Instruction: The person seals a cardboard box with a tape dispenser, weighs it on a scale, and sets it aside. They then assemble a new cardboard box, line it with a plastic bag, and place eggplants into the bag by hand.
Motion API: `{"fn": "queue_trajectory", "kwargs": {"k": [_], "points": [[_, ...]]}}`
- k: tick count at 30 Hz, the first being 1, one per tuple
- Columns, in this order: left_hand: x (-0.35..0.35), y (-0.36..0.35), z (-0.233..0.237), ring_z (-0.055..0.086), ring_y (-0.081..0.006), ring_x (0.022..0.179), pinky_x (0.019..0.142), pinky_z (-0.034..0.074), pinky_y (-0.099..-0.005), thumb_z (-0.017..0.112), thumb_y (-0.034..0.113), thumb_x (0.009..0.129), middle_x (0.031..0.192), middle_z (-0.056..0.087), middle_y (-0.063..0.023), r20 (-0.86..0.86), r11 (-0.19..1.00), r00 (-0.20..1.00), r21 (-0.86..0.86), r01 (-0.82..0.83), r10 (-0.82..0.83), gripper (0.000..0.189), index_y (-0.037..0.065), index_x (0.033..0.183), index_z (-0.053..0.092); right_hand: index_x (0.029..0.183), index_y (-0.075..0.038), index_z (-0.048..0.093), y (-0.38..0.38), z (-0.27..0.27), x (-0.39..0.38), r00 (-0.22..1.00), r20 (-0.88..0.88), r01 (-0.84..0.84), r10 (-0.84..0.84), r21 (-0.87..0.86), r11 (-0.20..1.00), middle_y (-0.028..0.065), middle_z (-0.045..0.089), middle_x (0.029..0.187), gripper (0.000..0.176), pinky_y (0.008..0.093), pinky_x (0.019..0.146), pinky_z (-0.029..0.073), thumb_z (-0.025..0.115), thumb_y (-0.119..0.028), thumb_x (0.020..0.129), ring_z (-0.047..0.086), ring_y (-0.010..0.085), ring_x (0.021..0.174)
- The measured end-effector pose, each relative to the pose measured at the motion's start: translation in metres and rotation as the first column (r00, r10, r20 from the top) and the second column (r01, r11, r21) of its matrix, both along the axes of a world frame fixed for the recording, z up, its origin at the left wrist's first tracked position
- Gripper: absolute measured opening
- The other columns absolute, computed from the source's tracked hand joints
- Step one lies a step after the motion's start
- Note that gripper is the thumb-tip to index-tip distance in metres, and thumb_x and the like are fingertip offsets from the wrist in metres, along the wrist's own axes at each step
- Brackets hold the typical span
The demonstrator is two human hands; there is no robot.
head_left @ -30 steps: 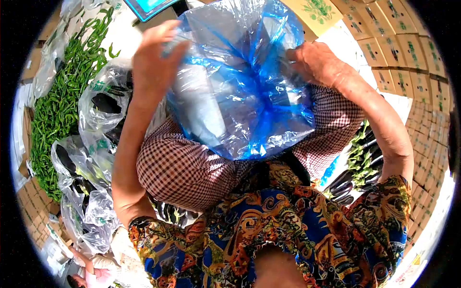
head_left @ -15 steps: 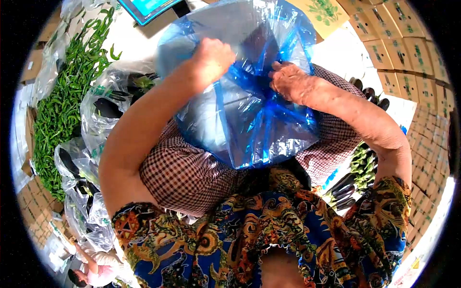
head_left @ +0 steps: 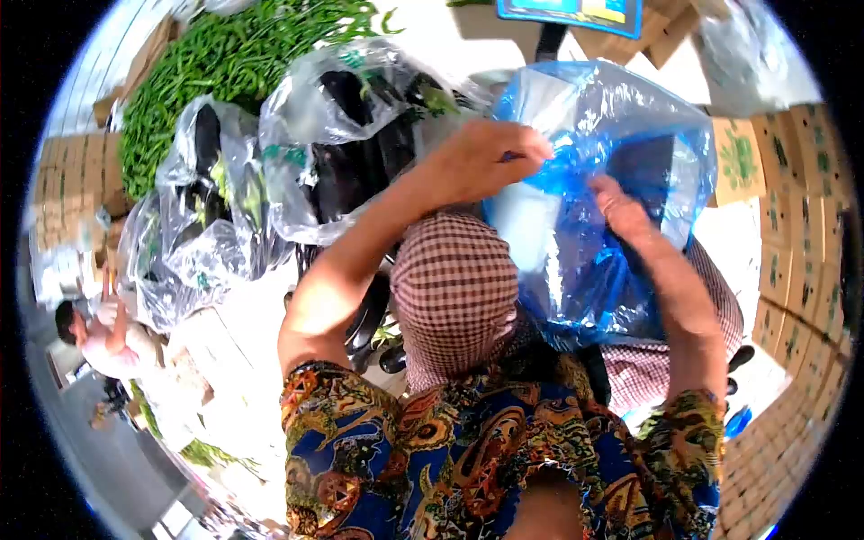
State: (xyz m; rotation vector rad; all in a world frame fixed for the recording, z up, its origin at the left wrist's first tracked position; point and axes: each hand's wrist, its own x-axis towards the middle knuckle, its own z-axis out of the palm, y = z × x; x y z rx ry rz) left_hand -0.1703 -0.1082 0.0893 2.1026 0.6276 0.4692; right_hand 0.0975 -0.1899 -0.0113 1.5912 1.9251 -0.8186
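A large translucent blue plastic bag point(head_left: 558, 279) stands between my knees, its top gathered toward the middle. My left hand point(head_left: 490, 157) reaches over the bag's upper left part, fingers bent and pinched on the blue plastic near its gathered centre. On the other side my right hand point(head_left: 621, 209) is closed on the gathered film, thumb side up. What lies inside the bag is hard to make out through the plastic. Checked cloth point(head_left: 459, 270) covers my knee beside it.
Clear bags of eggplants point(head_left: 337, 171) lie to the left, with a heap of green peppers point(head_left: 216, 67) behind. A blue-framed screen point(head_left: 571, 13) is beyond the bag. Stacked cartons point(head_left: 796, 207) line the right. Another person point(head_left: 112, 346) is at the far left.
The view has swung left, so the eggplant bags show more fully and the blue bag sits further right. My left hand has shifted closer to the bag's gathered middle.
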Motion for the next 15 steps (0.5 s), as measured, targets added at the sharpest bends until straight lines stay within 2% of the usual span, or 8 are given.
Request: {"fn": "queue_trajectory", "kwargs": {"k": [2,5,6,9,12,13,14,15], "points": [[-0.040,-0.007,-0.020,0.064,-0.0192,0.086,0.077,0.050,-0.0296,0.060,0.017,0.085,0.096,0.066,-0.0100,-0.034,0.967,0.967,0.060,-0.249,0.252,0.024,0.002,0.103,0.063,0.106,-0.010,0.063,-0.010,-0.016,0.005,1.000,-0.025,0.000,-0.001,-0.006,1.000,0.0107,0.056,0.120,0.028,0.0367,0.098,0.037,0.053,-0.017,0.080,0.049,0.0283,0.115],[-0.105,-0.017,-0.033,0.063,-0.0147,0.080,0.074,0.050,-0.0276,0.060,0.013,0.084,0.092,0.068,-0.0077,-0.164,0.756,0.764,-0.120,-0.643,0.624,0.022,0.001,0.103,0.063,0.107,-0.010,0.062,-0.023,-0.029,0.010,0.998,-0.059,0.014,-0.014,-0.015,1.000,0.0109,0.056,0.121,0.029,0.0354,0.099,0.036,0.052,-0.020,0.083,0.048,0.0281,0.115],[-0.131,-0.015,-0.053,0.065,-0.0150,0.078,0.070,0.050,-0.0266,0.058,0.012,0.083,0.085,0.067,-0.0115,-0.077,0.690,0.724,-0.250,-0.680,0.686,0.022,0.002,0.102,0.063,0.108,-0.010,0.062,-0.027,-0.032,0.012,0.998,-0.068,0.010,-0.011,-0.015,1.000,0.0109,0.056,0.121,0.029,0.0350,0.099,0.036,0.051,-0.020,0.083,0.048,0.0280,0.115],[-0.189,-0.015,-0.104,0.061,-0.0275,0.082,0.074,0.048,-0.0390,0.065,0.015,0.078,0.087,0.064,-0.0129,-0.247,0.633,0.585,0.225,-0.740,0.772,0.025,0.001,0.098,0.062,0.110,-0.009,0.062,-0.030,-0.043,0.025,0.994,-0.112,-0.008,0.007,-0.012,1.000,0.0111,0.056,0.122,0.030,0.0337,0.100,0.036,0.050,-0.023,0.086,0.048,0.0278,0.116],[-0.195,-0.009,-0.122,0.053,-0.0366,0.091,0.082,0.044,-0.0456,0.074,0.023,0.068,0.098,0.057,-0.0173,-0.025,0.321,0.357,0.498,-0.805,0.934,0.048,0.003,0.108,0.055,0.112,-0.009,0.061,-0.017,-0.058,0.058,0.970,-0.233,-0.069,0.067,-0.001,0.998,0.0113,0.055,0.122,0.032,0.0325,0.101,0.035,0.049,-0.026,0.088,0.047,0.0276,0.117],[-0.192,-0.008,-0.125,0.052,-0.0374,0.094,0.083,0.043,-0.0456,0.076,0.028,0.066,0.100,0.055,-0.0189,-0.101,0.304,0.291,0.463,-0.833,0.951,0.059,0.003,0.113,0.052,0.112,-0.009,0.061,-0.012,-0.064,0.071,0.949,-0.295,-0.114,0.107,-0.006,0.993,0.0113,0.055,0.123,0.032,0.0321,0.101,0.035,0.048,-0.027,0.088,0.047,0.0275,0.117],[-0.188,-0.008,-0.126,0.050,-0.0382,0.098,0.084,0.043,-0.0455,0.079,0.033,0.064,0.103,0.053,-0.0205,-0.180,0.287,0.230,0.430,-0.856,0.956,0.069,0.002,0.118,0.049,0.110,-0.007,0.061,-0.003,-0.065,0.080,0.891,-0.372,-0.268,0.261,0.035,0.963,0.0115,0.058,0.118,0.032,0.0329,0.098,0.037,0.050,-0.027,0.088,0.050,0.0292,0.113],[-0.186,-0.007,-0.128,0.049,-0.0390,0.101,0.085,0.042,-0.0455,0.081,0.038,0.062,0.105,0.052,-0.0221,-0.262,0.270,0.173,0.400,-0.876,0.949,0.079,0.002,0.123,0.046,0.110,-0.007,0.062,-0.005,-0.070,0.082,0.882,-0.425,-0.233,0.205,-0.013,0.972,0.0116,0.059,0.116,0.032,0.0331,0.099,0.038,0.052,-0.029,0.088,0.051,0.0291,0.110]]}}
